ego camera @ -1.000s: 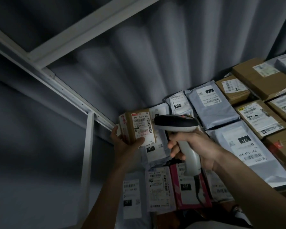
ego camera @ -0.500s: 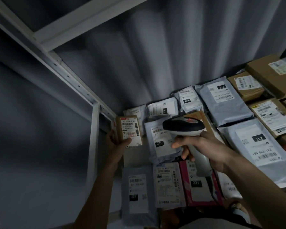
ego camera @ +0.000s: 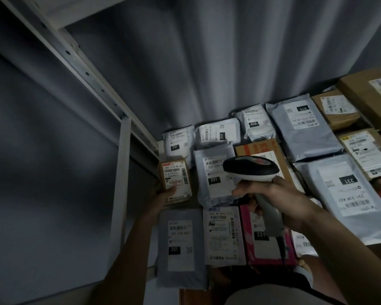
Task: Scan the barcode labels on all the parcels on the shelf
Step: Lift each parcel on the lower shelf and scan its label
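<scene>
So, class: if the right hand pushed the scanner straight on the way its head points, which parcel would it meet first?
Probably the grey mailer marked 231. The right hand holds the scanner with its head pointing left, over that mailer. Depth is unclear, so it might pass above it toward the small brown box in the left hand.

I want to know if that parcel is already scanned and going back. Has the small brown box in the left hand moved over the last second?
Yes. The left hand has carried the small brown box leftward and down toward the shelf, away from the scanner and the grey 231 mailer.
</scene>
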